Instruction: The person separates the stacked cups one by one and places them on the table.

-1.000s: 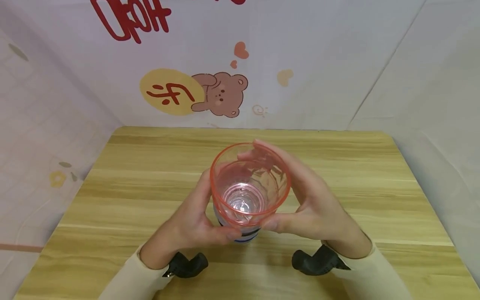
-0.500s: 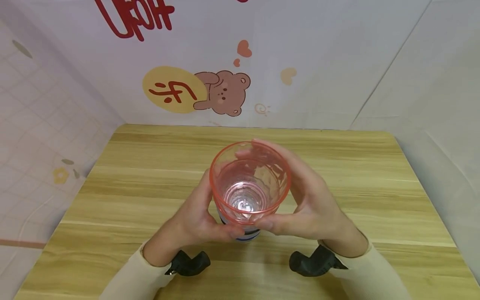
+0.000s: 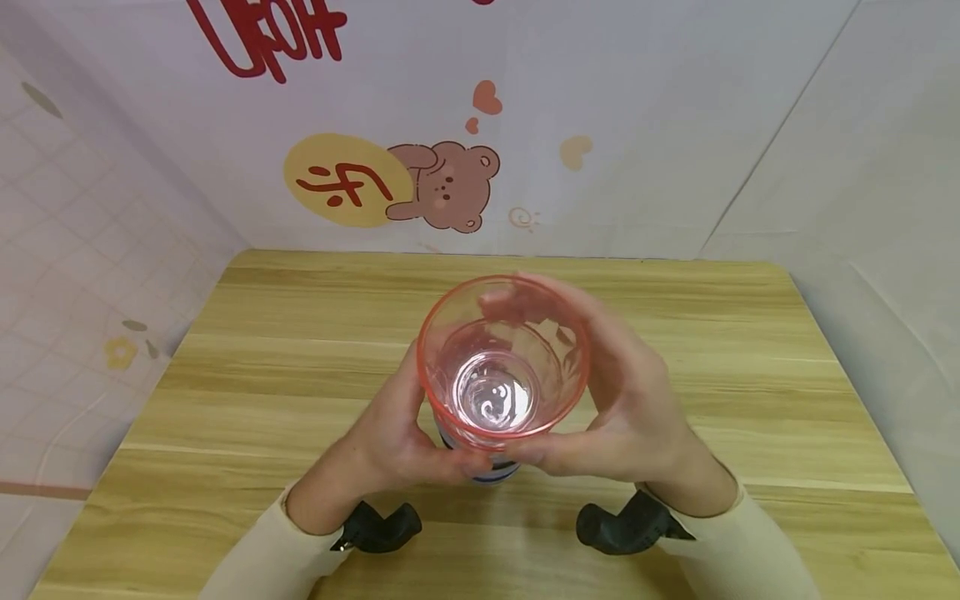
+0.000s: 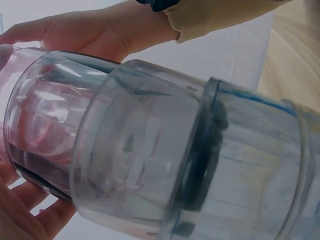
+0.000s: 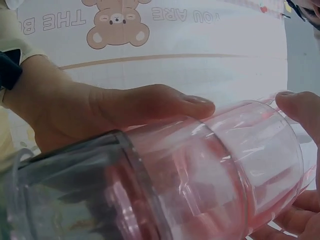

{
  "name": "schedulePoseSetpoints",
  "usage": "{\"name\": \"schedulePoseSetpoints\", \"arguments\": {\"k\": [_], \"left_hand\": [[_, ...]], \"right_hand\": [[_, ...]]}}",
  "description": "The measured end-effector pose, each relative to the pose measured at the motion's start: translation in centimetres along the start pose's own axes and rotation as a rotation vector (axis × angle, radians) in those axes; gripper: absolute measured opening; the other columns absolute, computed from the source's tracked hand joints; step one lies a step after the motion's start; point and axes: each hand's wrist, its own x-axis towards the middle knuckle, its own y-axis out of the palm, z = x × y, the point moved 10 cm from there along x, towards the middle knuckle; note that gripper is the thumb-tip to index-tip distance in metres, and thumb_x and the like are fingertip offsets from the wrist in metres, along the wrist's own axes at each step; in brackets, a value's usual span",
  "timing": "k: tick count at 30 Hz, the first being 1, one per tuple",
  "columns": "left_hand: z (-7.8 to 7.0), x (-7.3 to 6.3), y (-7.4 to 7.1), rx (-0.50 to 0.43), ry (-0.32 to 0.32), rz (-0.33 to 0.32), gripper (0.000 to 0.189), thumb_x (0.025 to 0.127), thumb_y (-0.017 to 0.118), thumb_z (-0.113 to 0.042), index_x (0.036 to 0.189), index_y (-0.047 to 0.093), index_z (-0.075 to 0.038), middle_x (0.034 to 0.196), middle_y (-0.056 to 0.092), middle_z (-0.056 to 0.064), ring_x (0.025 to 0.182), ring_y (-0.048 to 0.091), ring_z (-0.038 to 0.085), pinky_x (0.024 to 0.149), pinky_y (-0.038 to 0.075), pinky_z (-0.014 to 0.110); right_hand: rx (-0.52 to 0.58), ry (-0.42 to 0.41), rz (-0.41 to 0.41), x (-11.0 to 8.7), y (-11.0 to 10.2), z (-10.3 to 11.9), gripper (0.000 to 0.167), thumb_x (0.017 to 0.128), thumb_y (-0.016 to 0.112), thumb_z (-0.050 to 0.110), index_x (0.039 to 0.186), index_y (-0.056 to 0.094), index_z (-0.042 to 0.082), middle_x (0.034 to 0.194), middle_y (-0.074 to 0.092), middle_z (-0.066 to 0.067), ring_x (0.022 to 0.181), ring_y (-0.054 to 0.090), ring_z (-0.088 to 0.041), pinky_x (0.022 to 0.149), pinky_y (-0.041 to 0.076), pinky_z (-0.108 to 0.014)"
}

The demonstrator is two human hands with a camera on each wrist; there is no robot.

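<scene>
Reaching in from the near edge, your cream sleeves [image 3: 273,554] end in black wrist mounts [image 3: 381,528] jutting inward. Past them, your left hand [image 3: 393,433] curls around the left side of an upright stack of tumblers [image 4: 170,145], thumb across the front. Your right hand [image 3: 633,400] curls around the right of the topmost one, a clear red-rimmed tumbler [image 3: 497,358]; its thumb tip sits just beside your left thumb, and its fingertips show through the plastic behind. The mouth faces up toward you. Lower in the stack, your left wrist view shows a blue-edged tumbler [image 4: 255,160]. The stack is over the middle of a wood-grain worktop [image 3: 285,367]; you cannot tell whether its base touches. Beyond stands a white printed backdrop [image 3: 622,108], with a brown cartoon bear [image 3: 453,187] lying sideways beside a yellow disc [image 3: 345,181], orange hearts [image 3: 487,97] and red lettering [image 3: 270,37].
</scene>
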Motion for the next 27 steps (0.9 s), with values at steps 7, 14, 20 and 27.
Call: {"name": "schedulePoseSetpoints", "arguments": {"k": [7,14,20,27], "left_hand": [[-0.4,0.2,0.0,-0.005,0.035,-0.008,0.101,0.092,0.081,-0.051,0.157,0.030,0.007,0.148,0.054,0.026,0.134,0.061,0.033,0.117,0.054,0.047],[-0.4,0.1,0.1,0.002,0.049,-0.017,0.101,0.092,0.079,-0.054,0.156,0.030,0.008,0.147,0.054,0.026,0.135,0.060,0.032,0.118,0.054,0.046],[0.0,0.1,0.2,-0.018,0.017,-0.018,0.099,0.093,0.076,-0.058,0.156,0.032,0.004,0.145,0.056,0.025,0.133,0.061,0.031,0.115,0.056,0.048],[-0.1,-0.3,0.2,0.001,0.031,-0.022,0.099,0.094,0.074,-0.059,0.156,0.031,0.006,0.145,0.056,0.026,0.134,0.060,0.032,0.112,0.058,0.048]], "right_hand": [[-0.002,-0.020,-0.008,0.3,-0.2,0.5,0.097,0.080,0.097,0.013,0.152,0.040,-0.020,0.145,0.061,-0.031,0.139,0.061,-0.035,0.120,0.051,-0.044],[0.039,-0.038,-0.003,0.9,-0.2,1.2,0.098,0.076,0.097,0.005,0.151,0.040,-0.020,0.145,0.062,-0.029,0.137,0.061,-0.037,0.118,0.053,-0.045],[0.089,-0.058,-0.004,1.6,-0.5,2.1,0.104,0.069,0.096,-0.006,0.153,0.036,-0.022,0.145,0.058,-0.037,0.137,0.060,-0.043,0.117,0.052,-0.049],[0.158,-0.122,-0.036,2.1,-1.3,2.9,0.107,0.067,0.097,-0.007,0.154,0.036,-0.022,0.141,0.056,-0.043,0.132,0.063,-0.047,0.112,0.055,-0.058]]}}
